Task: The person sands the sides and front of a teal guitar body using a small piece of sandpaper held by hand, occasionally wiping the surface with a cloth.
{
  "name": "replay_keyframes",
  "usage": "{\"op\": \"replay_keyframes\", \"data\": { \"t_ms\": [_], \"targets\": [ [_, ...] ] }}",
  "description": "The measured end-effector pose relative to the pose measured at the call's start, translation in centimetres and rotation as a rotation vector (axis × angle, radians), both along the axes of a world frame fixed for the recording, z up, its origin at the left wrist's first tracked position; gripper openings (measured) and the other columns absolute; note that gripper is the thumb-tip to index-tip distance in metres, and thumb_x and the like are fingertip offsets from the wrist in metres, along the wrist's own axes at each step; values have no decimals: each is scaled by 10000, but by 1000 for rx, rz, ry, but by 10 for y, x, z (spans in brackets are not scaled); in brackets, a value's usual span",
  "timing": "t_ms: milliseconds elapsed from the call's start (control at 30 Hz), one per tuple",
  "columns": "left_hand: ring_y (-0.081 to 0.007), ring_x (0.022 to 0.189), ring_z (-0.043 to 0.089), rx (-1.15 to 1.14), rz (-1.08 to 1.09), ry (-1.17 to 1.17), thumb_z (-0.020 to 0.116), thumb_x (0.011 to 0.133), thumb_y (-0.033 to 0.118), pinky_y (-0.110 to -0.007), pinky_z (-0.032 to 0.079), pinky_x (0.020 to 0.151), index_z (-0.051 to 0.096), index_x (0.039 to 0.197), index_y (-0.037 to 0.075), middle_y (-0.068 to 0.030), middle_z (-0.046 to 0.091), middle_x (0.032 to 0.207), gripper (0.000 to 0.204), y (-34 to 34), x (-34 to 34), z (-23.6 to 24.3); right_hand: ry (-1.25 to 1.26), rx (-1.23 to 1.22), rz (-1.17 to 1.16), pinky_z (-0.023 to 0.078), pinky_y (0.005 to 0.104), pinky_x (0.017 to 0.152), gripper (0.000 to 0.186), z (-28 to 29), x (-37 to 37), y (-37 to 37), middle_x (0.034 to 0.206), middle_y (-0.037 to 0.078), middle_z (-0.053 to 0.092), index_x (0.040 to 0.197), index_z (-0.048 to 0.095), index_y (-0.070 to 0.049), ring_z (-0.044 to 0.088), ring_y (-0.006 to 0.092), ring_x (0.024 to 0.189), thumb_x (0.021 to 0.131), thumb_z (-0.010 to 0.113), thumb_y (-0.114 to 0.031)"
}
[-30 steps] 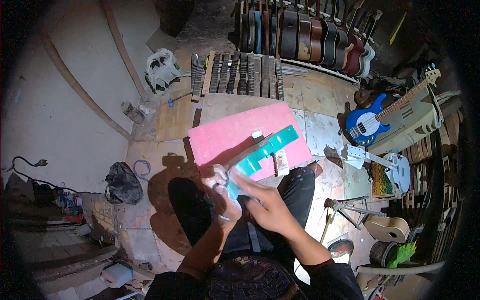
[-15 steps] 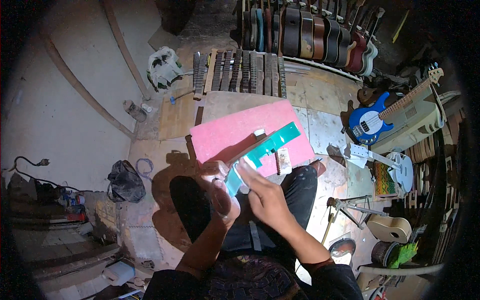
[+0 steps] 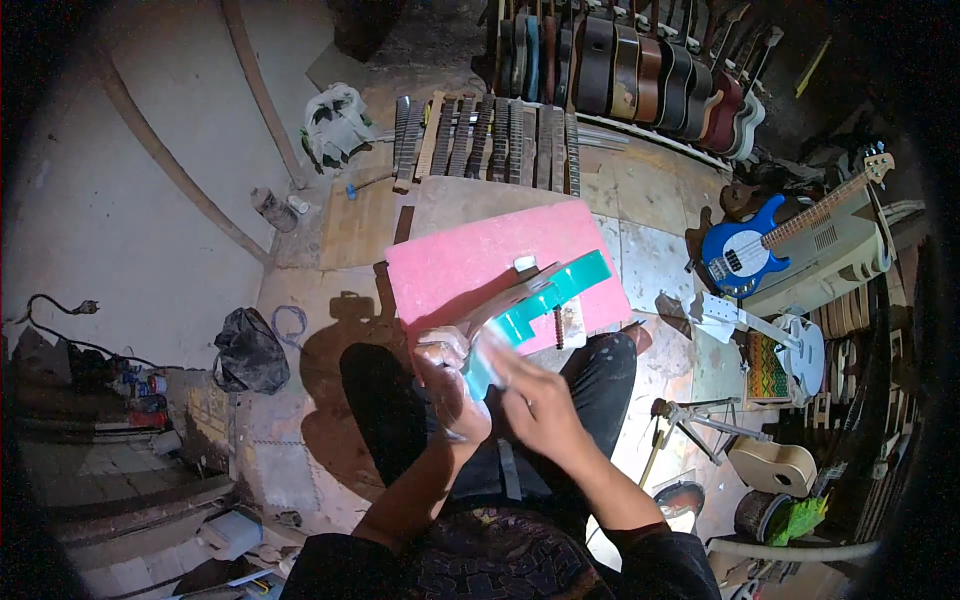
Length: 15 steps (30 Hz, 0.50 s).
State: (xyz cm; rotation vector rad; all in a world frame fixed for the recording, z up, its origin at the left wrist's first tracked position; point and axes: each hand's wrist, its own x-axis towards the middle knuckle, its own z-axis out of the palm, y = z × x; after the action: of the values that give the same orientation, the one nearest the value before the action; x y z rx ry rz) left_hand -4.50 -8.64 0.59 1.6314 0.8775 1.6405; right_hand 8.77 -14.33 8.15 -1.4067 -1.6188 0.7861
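Note:
A long, glossy turquoise-green piece with a notched edge (image 3: 572, 282) slants up to the right above my lap. My left hand (image 3: 450, 385) is closed around its lower left end. Pressed to the turquoise face is my right hand (image 3: 545, 408), its fingers together over a pale pad or cloth (image 3: 491, 340), smeared by motion. Beneath the piece lies a pink board (image 3: 435, 258). On the board, just beyond the piece, rests a small white block (image 3: 525, 264). A stained whitish block (image 3: 573, 326) sits by my right knee, partly covered by the piece.
Several fretted necks (image 3: 485, 140) lie in a row beyond the board. Guitars (image 3: 650, 80) hang or stand in a rack farther back. At right are a blue bass guitar (image 3: 742, 245), a metal stand (image 3: 690, 425) and an unpainted guitar body (image 3: 775, 465). A black plastic bag (image 3: 250, 352) lies left.
My right hand has shifted slightly along the turquoise piece. The piece has tilted a little, showing more of its pale edge, and my left wrist has turned with it.

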Motion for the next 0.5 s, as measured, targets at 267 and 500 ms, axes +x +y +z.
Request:
{"op": "replay_keyframes", "data": {
  "t_ms": [267,500],
  "targets": [
    [-323,1023,507,95,76,131,388,1099,189,-491,427,949,421,1317,-70,-219,510,1185,340,-3,-10,-52,51,50,42,594,404,972,715,4,-12,-4,1570,208,474,1519,518,-72,620,391,1285,824,538,95],
    [-234,1047,542,-247,-169,-376,392,1121,440,-394,438,984,462,1098,58,-114,525,1108,390,21,-4,-4,-26,197,5,595,431,973,791,15,-31,-6,1578,242,446,1581,401,-52,616,419,1261,818,578,59]
  ]
}}
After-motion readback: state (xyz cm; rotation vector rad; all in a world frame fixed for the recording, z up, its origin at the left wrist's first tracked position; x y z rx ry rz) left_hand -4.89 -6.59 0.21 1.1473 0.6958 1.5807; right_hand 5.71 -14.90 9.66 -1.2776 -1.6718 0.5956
